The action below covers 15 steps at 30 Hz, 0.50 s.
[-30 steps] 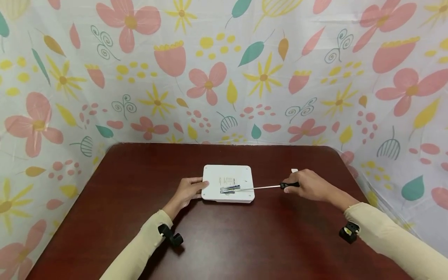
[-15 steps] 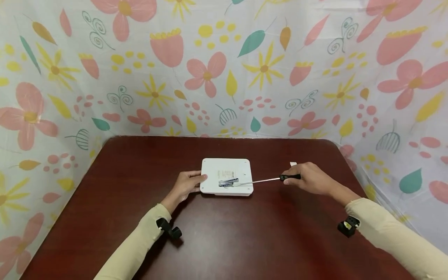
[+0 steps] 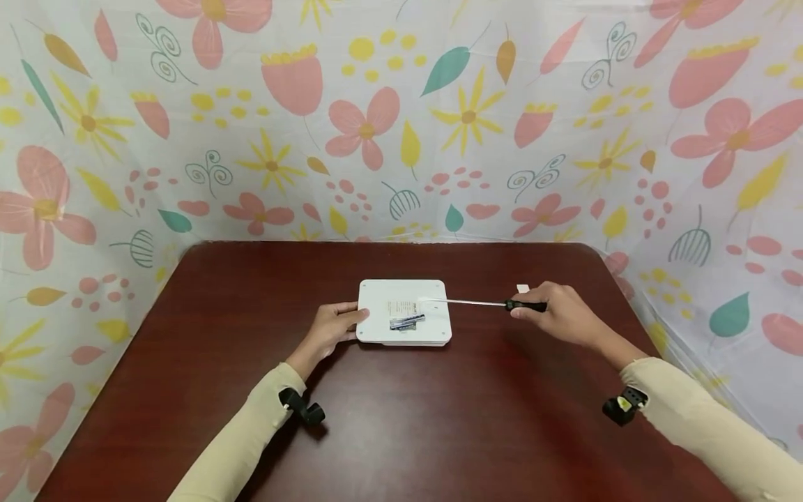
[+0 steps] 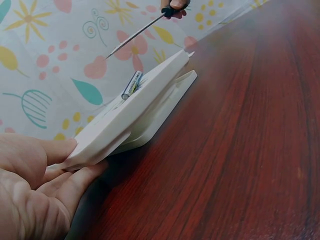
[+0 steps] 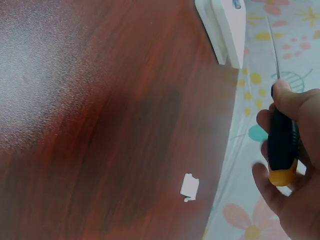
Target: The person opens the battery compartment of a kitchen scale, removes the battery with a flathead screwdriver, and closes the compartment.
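A white flat device [image 3: 431, 329] lies underside up on the table, with a printed label and screws at its corners. My left hand [image 3: 330, 328] grips its left edge, thumb on top and fingers underneath. In the left wrist view the device [image 4: 150, 95] slopes above the tabletop. A battery [image 4: 132, 85] sticks up out of its underside, and in the head view the battery [image 3: 408, 321] sits at an angle in the compartment. My right hand [image 3: 558, 314] holds a screwdriver [image 5: 283, 145] by its black and yellow handle. Its thin metal shaft points left over the device, clear of the battery.
A small white plastic piece [image 5: 189, 187], like a battery cover, lies on the table near my right hand. The dark red wooden table [image 3: 408, 418] ends at a flower-printed curtain [image 3: 376, 139] behind. Each forearm carries a black wrist mount [image 3: 302, 406].
The screwdriver tip has moved from the battery compartment up and away over the device's upper right. My left hand keeps its grip on the edge. The head view has tilted slightly down.
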Each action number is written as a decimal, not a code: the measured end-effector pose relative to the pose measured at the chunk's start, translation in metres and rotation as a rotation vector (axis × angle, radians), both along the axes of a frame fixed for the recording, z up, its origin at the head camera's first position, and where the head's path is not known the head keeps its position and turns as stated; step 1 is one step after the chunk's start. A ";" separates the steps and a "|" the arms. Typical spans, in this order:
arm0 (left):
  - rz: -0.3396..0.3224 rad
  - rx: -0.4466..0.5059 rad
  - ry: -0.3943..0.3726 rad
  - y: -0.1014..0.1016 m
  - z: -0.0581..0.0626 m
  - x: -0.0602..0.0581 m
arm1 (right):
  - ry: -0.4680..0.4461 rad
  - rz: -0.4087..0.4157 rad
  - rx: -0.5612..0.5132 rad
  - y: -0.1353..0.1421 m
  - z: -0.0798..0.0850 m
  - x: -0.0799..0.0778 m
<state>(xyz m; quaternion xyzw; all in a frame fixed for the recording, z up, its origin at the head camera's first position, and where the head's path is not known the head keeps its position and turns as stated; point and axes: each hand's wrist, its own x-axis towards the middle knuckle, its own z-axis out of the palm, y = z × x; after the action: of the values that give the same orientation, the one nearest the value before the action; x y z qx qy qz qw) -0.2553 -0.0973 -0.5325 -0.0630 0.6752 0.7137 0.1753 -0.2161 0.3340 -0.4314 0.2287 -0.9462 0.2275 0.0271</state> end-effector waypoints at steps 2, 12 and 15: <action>-0.003 0.000 0.001 -0.001 0.001 0.000 | 0.007 -0.036 -0.022 0.000 -0.001 0.000; -0.016 0.015 -0.001 0.000 0.002 0.001 | -0.011 -0.305 -0.100 0.001 -0.020 0.014; -0.007 0.009 -0.003 0.001 0.002 0.001 | -0.016 -0.351 -0.119 0.004 -0.025 0.017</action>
<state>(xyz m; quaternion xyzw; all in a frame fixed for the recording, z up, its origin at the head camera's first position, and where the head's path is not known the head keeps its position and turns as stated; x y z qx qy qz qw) -0.2544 -0.0962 -0.5303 -0.0609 0.6719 0.7160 0.1792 -0.1988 0.3384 -0.4561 0.0563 -0.9565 0.2768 0.0724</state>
